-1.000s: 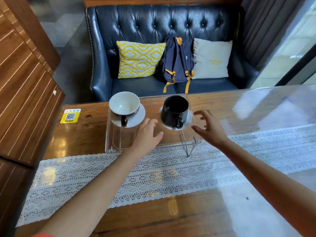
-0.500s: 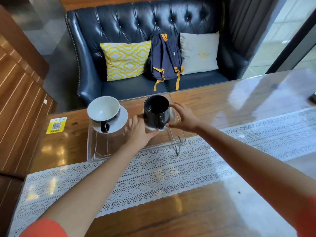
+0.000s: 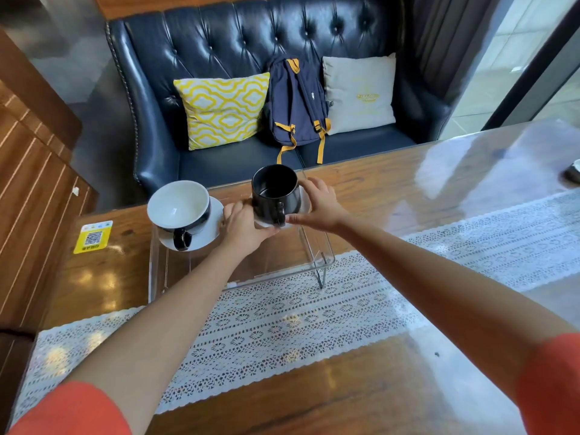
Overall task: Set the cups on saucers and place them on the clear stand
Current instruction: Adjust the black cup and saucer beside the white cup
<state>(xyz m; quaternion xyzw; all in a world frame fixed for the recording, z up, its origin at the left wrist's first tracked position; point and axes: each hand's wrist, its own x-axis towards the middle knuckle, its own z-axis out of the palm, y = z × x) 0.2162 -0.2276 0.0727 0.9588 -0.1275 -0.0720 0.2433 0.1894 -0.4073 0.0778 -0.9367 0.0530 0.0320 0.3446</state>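
Observation:
A black cup (image 3: 274, 191) stands on a white saucer (image 3: 305, 204) on top of the clear stand (image 3: 317, 251). My left hand (image 3: 243, 226) grips the saucer's left edge and my right hand (image 3: 318, 204) grips its right edge, fingers curled around the rim. The saucer is mostly hidden by the cup and my hands. To the left on the same stand sits a second cup, white inside and black outside (image 3: 179, 207), on its own white saucer (image 3: 208, 232), handle facing me.
The stand rests on a wooden table (image 3: 370, 189) with a white lace runner (image 3: 282, 321) in front of it. A yellow QR sticker (image 3: 92, 237) lies at the left. Behind the table is a dark leather sofa (image 3: 251, 36) with cushions and a backpack (image 3: 296, 102).
Both hands have gone from open beside the black cup to gripping its saucer from either side. The camera view has shifted a little.

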